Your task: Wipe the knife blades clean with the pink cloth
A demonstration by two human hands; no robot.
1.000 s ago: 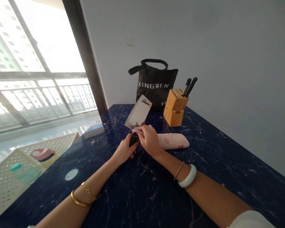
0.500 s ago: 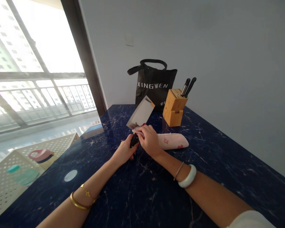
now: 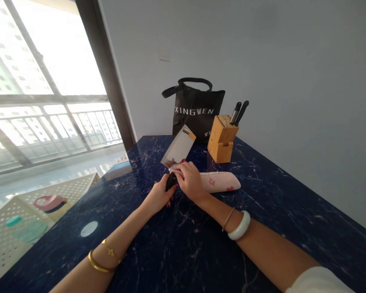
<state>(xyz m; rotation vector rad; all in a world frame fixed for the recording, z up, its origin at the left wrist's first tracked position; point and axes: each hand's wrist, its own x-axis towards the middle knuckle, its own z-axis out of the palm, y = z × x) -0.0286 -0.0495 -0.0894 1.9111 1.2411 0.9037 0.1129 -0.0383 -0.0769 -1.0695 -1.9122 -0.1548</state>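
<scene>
A cleaver (image 3: 178,147) with a broad steel blade tilts up and away over the dark marble table (image 3: 177,244). My left hand (image 3: 159,195) is closed round its black handle. My right hand (image 3: 189,179) is closed too, pinching the end of a white cloth (image 3: 221,181) with red marks against the base of the blade. The rest of the cloth lies rolled on the table to the right of my right hand.
A wooden knife block (image 3: 221,138) with two black-handled knives stands behind the cloth. A black tote bag (image 3: 197,110) leans against the grey wall. A window runs along the left. A perforated white shelf (image 3: 33,211) with coloured items lies below the table's left edge.
The cleaver blade has shifted slightly, first tipping right, then back a little. Both hands keep their hold. The view has drifted a little.
</scene>
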